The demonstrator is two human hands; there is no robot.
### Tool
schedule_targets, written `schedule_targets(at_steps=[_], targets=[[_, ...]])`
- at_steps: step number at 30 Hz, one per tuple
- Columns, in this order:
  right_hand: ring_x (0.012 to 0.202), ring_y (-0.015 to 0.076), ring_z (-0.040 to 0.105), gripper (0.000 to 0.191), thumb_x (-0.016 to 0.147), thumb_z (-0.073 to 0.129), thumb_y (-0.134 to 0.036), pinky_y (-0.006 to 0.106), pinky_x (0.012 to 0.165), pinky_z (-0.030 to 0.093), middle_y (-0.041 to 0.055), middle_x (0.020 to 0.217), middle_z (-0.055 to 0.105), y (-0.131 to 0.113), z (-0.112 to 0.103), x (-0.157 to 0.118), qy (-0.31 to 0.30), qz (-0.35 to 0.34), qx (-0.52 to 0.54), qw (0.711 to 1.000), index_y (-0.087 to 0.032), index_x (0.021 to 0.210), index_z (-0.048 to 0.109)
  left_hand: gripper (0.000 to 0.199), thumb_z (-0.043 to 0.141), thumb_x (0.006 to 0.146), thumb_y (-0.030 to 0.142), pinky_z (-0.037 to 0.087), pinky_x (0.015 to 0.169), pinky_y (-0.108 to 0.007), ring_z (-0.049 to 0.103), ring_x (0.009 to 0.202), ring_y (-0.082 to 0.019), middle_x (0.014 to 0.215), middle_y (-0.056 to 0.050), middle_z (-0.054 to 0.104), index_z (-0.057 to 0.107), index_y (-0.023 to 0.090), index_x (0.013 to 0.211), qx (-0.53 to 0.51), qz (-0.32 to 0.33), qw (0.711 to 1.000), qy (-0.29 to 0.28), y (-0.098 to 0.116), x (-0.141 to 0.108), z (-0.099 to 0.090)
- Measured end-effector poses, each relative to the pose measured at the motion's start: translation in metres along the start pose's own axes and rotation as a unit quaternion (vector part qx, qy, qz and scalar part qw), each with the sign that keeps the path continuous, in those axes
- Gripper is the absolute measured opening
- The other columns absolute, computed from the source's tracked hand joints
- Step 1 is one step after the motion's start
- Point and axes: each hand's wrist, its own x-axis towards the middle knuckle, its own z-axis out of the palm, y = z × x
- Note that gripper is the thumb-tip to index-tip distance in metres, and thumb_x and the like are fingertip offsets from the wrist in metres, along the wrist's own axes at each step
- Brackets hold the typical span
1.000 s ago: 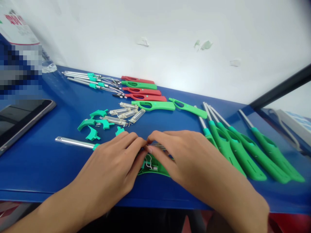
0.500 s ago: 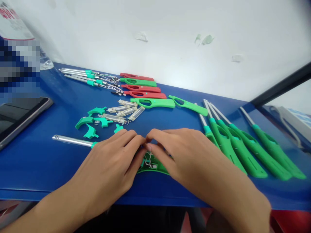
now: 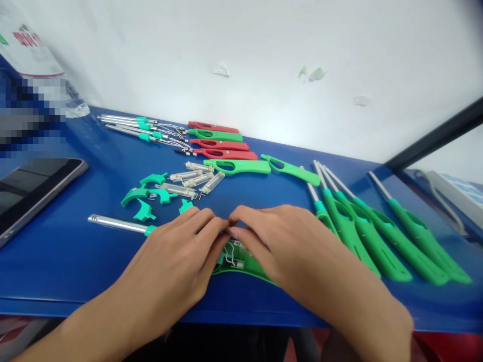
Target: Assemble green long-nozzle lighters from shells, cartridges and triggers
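Note:
An opened green gas lighter handle (image 3: 252,270) lies between my hands on the blue table, white wires (image 3: 231,252) showing inside it. Its silver barrel (image 3: 116,222) sticks out to the left from under my left hand (image 3: 177,256). The fingers of that hand are closed in a pinch over the handle's upper edge. My right hand (image 3: 287,241) is pinched too, its thumb and fingertips meeting the left ones. Whatever small part lies between the fingertips is hidden. Just behind my left fingers sits a teal plastic piece (image 3: 185,206).
Finished-looking green lighters (image 3: 381,231) lie at right. Behind are clear fuel tanks (image 3: 196,178), teal trigger pieces (image 3: 145,208), red handle shells (image 3: 226,153), a light green shell (image 3: 241,166) and wired barrels (image 3: 139,128). A phone (image 3: 37,193) and a plastic bottle (image 3: 41,60) stand left.
The view has shifted slightly, so everything sits a little lower in the picture. Both hands keep their pinch over the handle, with slightly more of its inside visible.

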Motion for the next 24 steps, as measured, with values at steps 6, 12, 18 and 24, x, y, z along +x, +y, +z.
schedule_targets(at_steps=[6, 12, 18, 24], targets=[[0.065, 0.0265, 0.068, 0.018, 0.117, 0.051, -0.03, 0.038, 0.06, 0.029, -0.0031, 0.081, 0.072, 0.001, -0.004, 0.0, -0.02, 0.027, 0.019, 0.999, -0.029, 0.103, 0.063, 0.026, 0.044, 0.115, 0.012, 0.052, 0.078, -0.043, 0.065, 0.086, -0.029, 0.096, -0.007, 0.069, 0.067, 0.017, 0.105, -0.005, 0.012, 1.0, 0.008, 0.001, -0.003, 0.001], [0.084, 0.0269, 0.078, 0.009, 0.111, 0.066, -0.036, 0.038, 0.07, 0.041, -0.0066, 0.093, 0.081, 0.011, -0.005, -0.007, -0.042, 0.059, 0.087, 0.994, -0.034, 0.117, 0.072, 0.032, 0.042, 0.114, 0.009, 0.05, 0.076, -0.043, 0.065, 0.084, -0.027, 0.096, -0.006, 0.07, 0.069, 0.017, 0.101, -0.012, 0.021, 1.0, 0.004, 0.0, 0.0, 0.001], [0.084, 0.0211, 0.075, 0.014, 0.096, 0.084, -0.02, 0.035, 0.076, 0.048, -0.0084, 0.093, 0.082, 0.013, -0.007, -0.011, -0.06, 0.087, 0.144, 0.984, -0.033, 0.099, 0.079, 0.033, 0.042, 0.113, 0.008, 0.048, 0.074, -0.042, 0.062, 0.084, -0.027, 0.096, -0.007, 0.068, 0.071, 0.017, 0.1, -0.023, 0.012, 1.0, 0.006, -0.002, -0.004, 0.005], [0.083, 0.0209, 0.073, 0.012, 0.097, 0.082, -0.018, 0.035, 0.078, 0.051, -0.0059, 0.091, 0.08, 0.011, -0.009, -0.01, -0.069, 0.088, 0.148, 0.983, -0.029, 0.095, 0.079, 0.032, 0.042, 0.112, 0.006, 0.048, 0.078, -0.042, 0.062, 0.084, -0.026, 0.098, -0.006, 0.069, 0.072, 0.016, 0.108, -0.03, 0.014, 0.999, 0.017, -0.003, -0.007, 0.01]])
